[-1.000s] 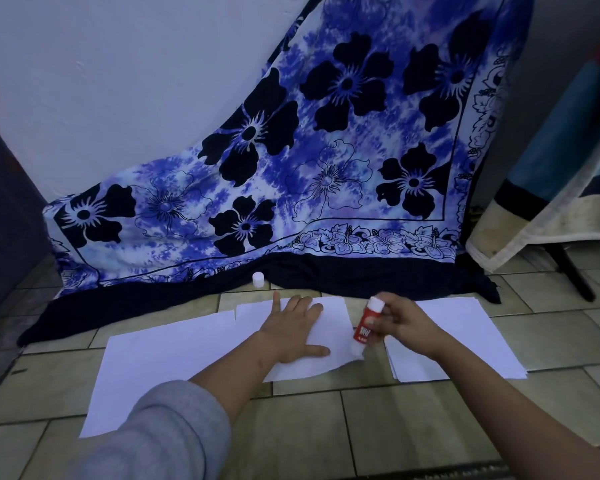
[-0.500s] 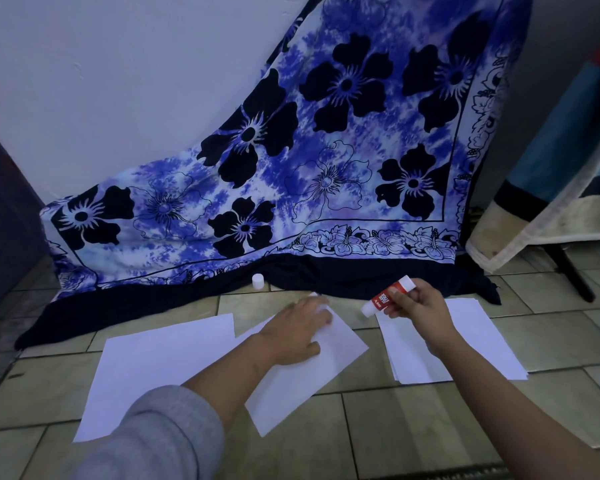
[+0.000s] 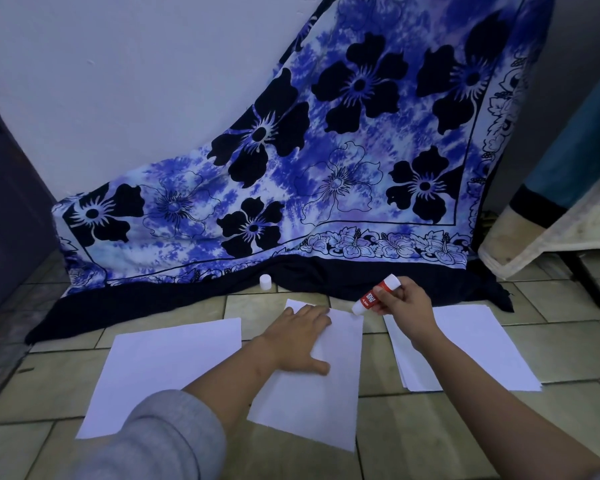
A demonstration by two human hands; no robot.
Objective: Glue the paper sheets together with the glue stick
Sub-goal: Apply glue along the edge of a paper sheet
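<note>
Fingers spread flat, the left hand presses down on the middle sheet, gripping nothing, just pinning the paper to the tiled floor. A grey sleeve fills the near corner below it. That middle sheet lies angled, its near left part lapping over the left sheet, though whether the two are bonded there I can't tell.

Across to the right hand: its fingers are curled tight around the glue stick, red label showing, the stick tilted with its lower white end sitting right at the far right corner of the middle sheet. Touching the paper or just above it? Too close to call. Under that wrist waits a stack of sheets, loosely squared, apart from the middle sheet.

Further back, a small white cap stands on the floor at the edge of the blue flowered cloth, which hangs down from the wall and spills onto the tiles.

My read on progress: this is early going. Glue looks about to go along the edge of one sheet, no finished joins are visible, and the whole stack on the right remains to be worked through.
</note>
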